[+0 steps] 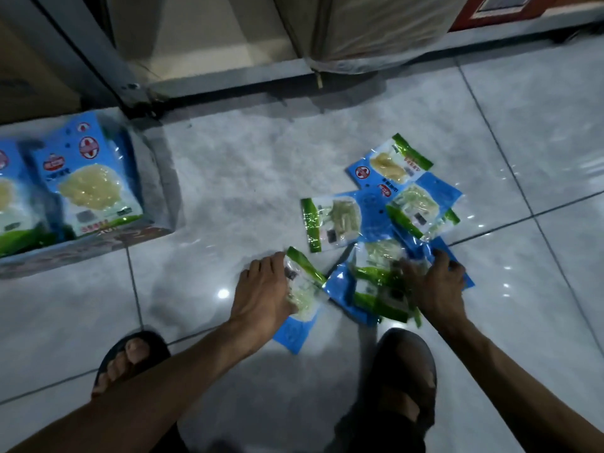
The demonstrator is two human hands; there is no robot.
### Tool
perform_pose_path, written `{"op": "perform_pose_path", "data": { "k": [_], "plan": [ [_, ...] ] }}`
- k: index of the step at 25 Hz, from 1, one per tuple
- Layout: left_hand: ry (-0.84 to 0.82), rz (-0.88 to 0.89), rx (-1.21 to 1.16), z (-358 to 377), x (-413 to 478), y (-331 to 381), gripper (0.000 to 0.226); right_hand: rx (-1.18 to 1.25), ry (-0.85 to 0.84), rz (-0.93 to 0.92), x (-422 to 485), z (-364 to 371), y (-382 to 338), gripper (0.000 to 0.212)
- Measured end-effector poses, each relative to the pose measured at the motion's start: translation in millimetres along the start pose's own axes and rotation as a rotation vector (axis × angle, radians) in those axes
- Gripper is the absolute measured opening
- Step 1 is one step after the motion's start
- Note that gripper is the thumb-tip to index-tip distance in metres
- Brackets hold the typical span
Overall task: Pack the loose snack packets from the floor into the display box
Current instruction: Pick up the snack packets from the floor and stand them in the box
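Fingers of my left hand lie close together across one snack packet; my right hand spreads its fingers over the packet pile.
Through the blur I cannot tell whether my left thumb is tucked under that packet. The right fingers press flat on the pile, pinching nothing. More loose packets overlap just beyond on the tiled floor. The display box sits well apart to my left, with packets upright inside.
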State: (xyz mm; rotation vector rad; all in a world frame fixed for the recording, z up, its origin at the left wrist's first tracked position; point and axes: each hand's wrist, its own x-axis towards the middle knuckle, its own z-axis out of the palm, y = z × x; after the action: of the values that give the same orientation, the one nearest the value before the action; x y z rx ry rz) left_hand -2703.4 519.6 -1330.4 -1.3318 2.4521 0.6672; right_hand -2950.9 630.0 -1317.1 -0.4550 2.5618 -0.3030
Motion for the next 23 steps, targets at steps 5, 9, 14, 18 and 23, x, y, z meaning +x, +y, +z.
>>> {"op": "perform_pose_path", "data": {
  "k": [5,9,14,18,23],
  "plan": [
    [0.070,-0.027,-0.133,9.2,5.4,-5.9,0.084,0.243,0.091,0.350,18.3,-7.3,10.9,0.095],
    [0.063,-0.022,-0.281,8.9,0.8,-0.5,0.082,0.448,0.193,0.471,16.8,-11.2,16.9,0.114],
    [-0.015,-0.146,-0.660,-2.7,1.1,-8.1,0.069,0.793,0.211,0.441,11.2,-3.1,33.9,0.063],
    [0.005,-0.086,-0.735,-35.2,3.4,-18.0,0.073,0.795,0.217,0.428,8.3,-6.3,34.5,0.016],
    [0.077,0.019,-0.677,-78.7,13.7,-23.0,0.048,0.602,0.324,-0.135,-29.3,-34.8,0.0,0.011]
  ]
}}
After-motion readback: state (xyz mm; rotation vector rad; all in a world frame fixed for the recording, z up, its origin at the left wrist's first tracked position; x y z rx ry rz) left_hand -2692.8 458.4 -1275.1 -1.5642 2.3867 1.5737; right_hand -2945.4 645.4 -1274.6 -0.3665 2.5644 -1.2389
